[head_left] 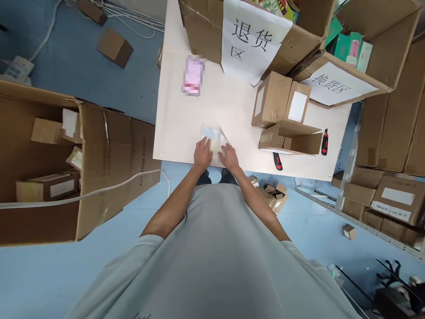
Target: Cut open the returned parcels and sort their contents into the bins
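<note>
A small see-through plastic packet (215,135), pale blue at the top and yellowish lower down, lies near the front edge of the white table (175,128). My left hand (202,153) has its bent fingers on the packet's left side. On the opposite side, my right hand (229,157) grips the lower right edge, where a loose flap of film sticks up. Both thumbs point inward toward the yellowish part. What is inside the packet is too small to make out.
Behind the packet lies a blurred pink phone-like item (193,76). To the right are an open carton (288,137), closed boxes (272,98) and two red-black cutters (277,161) (324,141). Large labelled cartons (206,26) line the back. A big open carton (113,150) stands left.
</note>
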Demonstrator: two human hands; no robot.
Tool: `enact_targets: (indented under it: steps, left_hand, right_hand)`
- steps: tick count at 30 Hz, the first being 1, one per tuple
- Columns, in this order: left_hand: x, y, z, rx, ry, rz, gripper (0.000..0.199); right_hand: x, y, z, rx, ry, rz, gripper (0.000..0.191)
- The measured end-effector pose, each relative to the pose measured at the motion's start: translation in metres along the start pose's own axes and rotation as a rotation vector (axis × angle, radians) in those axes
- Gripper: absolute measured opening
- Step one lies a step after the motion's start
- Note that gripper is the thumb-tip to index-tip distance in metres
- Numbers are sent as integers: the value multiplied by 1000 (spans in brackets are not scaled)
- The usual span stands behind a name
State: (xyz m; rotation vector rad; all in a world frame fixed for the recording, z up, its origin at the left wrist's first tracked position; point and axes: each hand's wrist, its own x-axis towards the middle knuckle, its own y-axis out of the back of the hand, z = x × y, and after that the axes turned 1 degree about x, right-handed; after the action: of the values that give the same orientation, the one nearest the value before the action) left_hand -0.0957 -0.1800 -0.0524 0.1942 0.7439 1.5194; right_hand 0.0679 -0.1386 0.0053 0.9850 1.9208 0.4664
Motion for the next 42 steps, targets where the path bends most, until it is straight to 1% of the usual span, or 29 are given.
enact_targets:
  steps: [1, 3, 5, 7, 8, 10, 12, 13, 15, 17, 19, 21, 23, 25, 28, 29, 31, 33, 34, 35, 37, 38, 42]
  left_hand:
    - [-1, 5, -3, 9, -8, -20, 68]
    - [-1, 14, -9, 30, -24, -57, 68]
    - [0, 21, -12, 35, -61, -60, 69]
    - [5, 23, -10, 32, -145, -78, 65]
    - [9, 21, -7, 43, -202, -120, 61]
    - [18, 15, 2, 108, -315, -267, 49]
    - [28, 6, 11, 204, -385, -409, 40]
    - [33, 3, 16, 245, -403, -448, 37]
    - [41, 0, 23, 286, -413, -469, 33]
    - [46, 5, 26, 286, -409, -460, 30]
    - [47, 18, 27, 296, -419, -456, 27]
    - [44, 39, 24, 325, -445, -446, 24]
    - [39, 63, 16, 351, -442, -397, 22]
    - [33, 88, 3, 364, -390, -307, 22]
    - [21, 120, -26, 378, -264, -165, 31]
    - [18, 128, -37, 370, -214, -136, 35]
    - [11, 138, -55, 349, -126, -117, 40]
    - [7, 140, -67, 348, -91, -123, 42]
    - [5, 138, -69, 359, -88, -120, 40]
    - [5, 134, -68, 372, -87, -111, 38]
    - [6, 122, -61, 393, -56, -75, 36]
    - [8, 115, -54, 400, -23, -55, 40]
    - [23, 87, -30, 414, 141, -1, 70]
  right_hand:
    - [1, -3, 0, -11, -67, 19, 48]
    - [2, -8, -1, -25, -143, 58, 49]
    - [3, -12, -1, -30, -165, 97, 51]
    - [5, -14, -1, -29, -172, 127, 56]
    - [6, -15, -1, -29, -177, 135, 59]
    - [9, -16, 2, -32, -191, 135, 61]
    - [12, -17, 5, -25, -210, 128, 62]
    - [13, -18, 7, -14, -217, 126, 63]
    - [15, -20, 8, 11, -229, 127, 64]
    - [16, -21, 6, 20, -246, 125, 65]
    - [18, -22, 4, 12, -268, 115, 66]
    - [19, -22, 2, 5, -295, 99, 67]
    - [20, -20, 2, 6, -306, 90, 66]
    - [21, -18, 4, 1, -297, 89, 65]
    - [22, -16, 7, -38, -276, 98, 65]
    - [22, -17, 8, -59, -272, 102, 65]
    - [21, -19, 7, -107, -267, 116, 66]
    - [19, -22, 5, -150, -264, 136, 67]
    - [18, -25, 4, -164, -266, 149, 67]
    - [17, -27, 2, -171, -269, 165, 67]
    - [14, -34, -1, -168, -277, 198, 69]
    - [12, -38, -3, -164, -282, 213, 70]
    - [5, -53, -8, -164, -298, 247, 76]
